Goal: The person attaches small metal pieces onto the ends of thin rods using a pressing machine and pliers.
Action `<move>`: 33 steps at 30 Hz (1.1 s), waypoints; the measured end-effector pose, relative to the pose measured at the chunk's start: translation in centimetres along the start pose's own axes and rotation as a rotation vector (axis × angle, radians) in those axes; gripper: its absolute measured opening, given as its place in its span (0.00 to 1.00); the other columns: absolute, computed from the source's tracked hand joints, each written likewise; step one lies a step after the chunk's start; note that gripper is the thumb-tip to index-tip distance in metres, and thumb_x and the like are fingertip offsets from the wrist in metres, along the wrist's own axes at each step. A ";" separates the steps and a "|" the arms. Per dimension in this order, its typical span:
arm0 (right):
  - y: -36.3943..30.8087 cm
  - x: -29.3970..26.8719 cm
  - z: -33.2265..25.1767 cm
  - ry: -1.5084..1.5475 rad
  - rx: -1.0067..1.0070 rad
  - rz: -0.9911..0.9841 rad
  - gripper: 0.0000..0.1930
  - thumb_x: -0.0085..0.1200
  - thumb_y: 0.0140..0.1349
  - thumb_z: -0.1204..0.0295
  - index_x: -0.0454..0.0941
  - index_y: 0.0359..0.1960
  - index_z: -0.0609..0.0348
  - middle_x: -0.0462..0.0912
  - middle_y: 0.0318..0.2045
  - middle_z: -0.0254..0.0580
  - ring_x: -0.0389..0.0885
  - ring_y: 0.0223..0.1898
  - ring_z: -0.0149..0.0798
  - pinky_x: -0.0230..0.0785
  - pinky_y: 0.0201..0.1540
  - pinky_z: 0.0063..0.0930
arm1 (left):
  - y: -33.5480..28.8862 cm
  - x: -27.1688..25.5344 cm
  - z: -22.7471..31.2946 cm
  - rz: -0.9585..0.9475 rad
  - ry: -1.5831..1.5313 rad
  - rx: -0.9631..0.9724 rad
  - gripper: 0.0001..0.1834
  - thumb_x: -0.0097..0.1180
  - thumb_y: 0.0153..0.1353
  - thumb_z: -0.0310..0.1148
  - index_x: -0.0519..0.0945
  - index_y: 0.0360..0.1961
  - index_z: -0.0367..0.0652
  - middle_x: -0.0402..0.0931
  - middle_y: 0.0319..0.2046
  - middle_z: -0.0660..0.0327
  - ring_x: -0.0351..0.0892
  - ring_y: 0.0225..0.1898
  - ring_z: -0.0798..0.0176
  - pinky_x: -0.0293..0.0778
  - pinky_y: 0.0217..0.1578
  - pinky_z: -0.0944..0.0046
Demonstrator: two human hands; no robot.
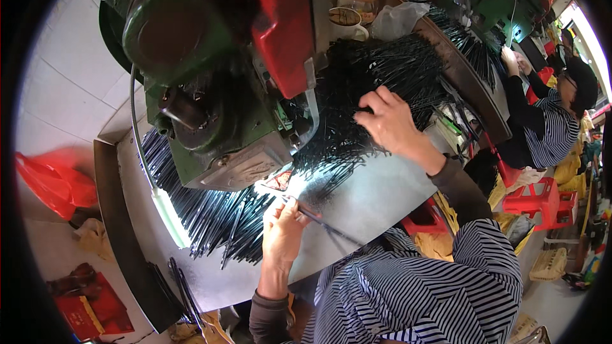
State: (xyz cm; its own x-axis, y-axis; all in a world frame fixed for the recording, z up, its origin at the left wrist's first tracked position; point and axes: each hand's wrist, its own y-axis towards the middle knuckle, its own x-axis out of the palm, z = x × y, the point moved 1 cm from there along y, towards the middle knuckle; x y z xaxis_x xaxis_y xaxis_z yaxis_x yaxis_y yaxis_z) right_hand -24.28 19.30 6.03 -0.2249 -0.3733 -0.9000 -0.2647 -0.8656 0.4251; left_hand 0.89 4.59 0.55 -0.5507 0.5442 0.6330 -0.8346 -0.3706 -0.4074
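My left hand pinches a thin black rod that lies across the grey metal tabletop, just below the green press machine. Further right, my right hand rests with spread fingers on a large heap of black rods. A second heap of black rods lies left of my left hand, under the machine's front. My sleeves are brown, over a striped top.
A white tube lamp lies by the left heap. Cups and a jar stand behind the right heap. Another person in a striped top works at a green machine. Red stools and a red bag stand on the floor.
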 end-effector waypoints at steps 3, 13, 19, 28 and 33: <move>1.2 0.4 -4.7 0.244 -0.208 0.177 0.08 0.53 0.48 0.70 0.79 0.32 0.50 0.73 0.29 0.32 0.74 0.36 0.37 0.70 0.36 0.32 | -0.7 1.3 0.6 0.067 -0.139 0.016 0.09 0.54 0.62 0.33 0.75 0.29 0.38 0.73 0.24 0.59 0.72 0.26 0.61 0.73 0.34 0.58; 2.0 4.6 -13.8 1.248 0.340 -0.113 0.07 0.56 0.57 0.75 0.81 0.35 0.63 0.82 0.26 0.50 0.83 0.25 0.37 0.72 0.28 0.26 | 1.1 -0.9 0.9 0.106 -0.163 0.110 0.12 0.60 0.56 0.36 0.75 0.37 0.43 0.71 0.26 0.66 0.65 0.26 0.69 0.62 0.29 0.67; 2.5 4.4 -15.0 1.412 0.549 -0.231 0.07 0.55 0.59 0.74 0.80 0.34 0.67 0.83 0.24 0.41 0.79 0.25 0.25 0.70 0.27 0.21 | 1.3 -1.3 0.7 0.193 0.110 0.303 0.08 0.58 0.56 0.28 0.76 0.38 0.39 0.73 0.25 0.64 0.70 0.21 0.69 0.66 0.24 0.69; 2.3 5.2 -15.0 1.488 0.603 -0.262 0.07 0.53 0.61 0.75 0.80 0.34 0.66 0.81 0.22 0.34 0.76 0.24 0.21 0.67 0.24 0.17 | 1.4 -1.5 1.1 0.254 0.247 0.423 0.14 0.58 0.56 0.24 0.74 0.45 0.39 0.72 0.23 0.65 0.70 0.20 0.72 0.67 0.17 0.72; 2.5 5.4 -15.1 1.454 0.591 -0.304 0.07 0.53 0.62 0.74 0.80 0.33 0.66 0.80 0.22 0.33 0.75 0.23 0.21 0.67 0.24 0.16 | 1.7 -1.5 1.1 0.272 0.254 0.406 0.13 0.58 0.55 0.24 0.73 0.43 0.38 0.70 0.22 0.66 0.70 0.20 0.73 0.67 0.17 0.73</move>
State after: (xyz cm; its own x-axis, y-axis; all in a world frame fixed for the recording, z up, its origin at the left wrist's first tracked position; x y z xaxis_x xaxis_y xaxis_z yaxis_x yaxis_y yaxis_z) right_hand -11.97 10.12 0.77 0.8535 -0.5047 -0.1295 -0.5184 -0.8475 -0.1142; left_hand 0.33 2.34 -0.33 -0.7734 0.5344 0.3411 -0.6177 -0.7562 -0.2159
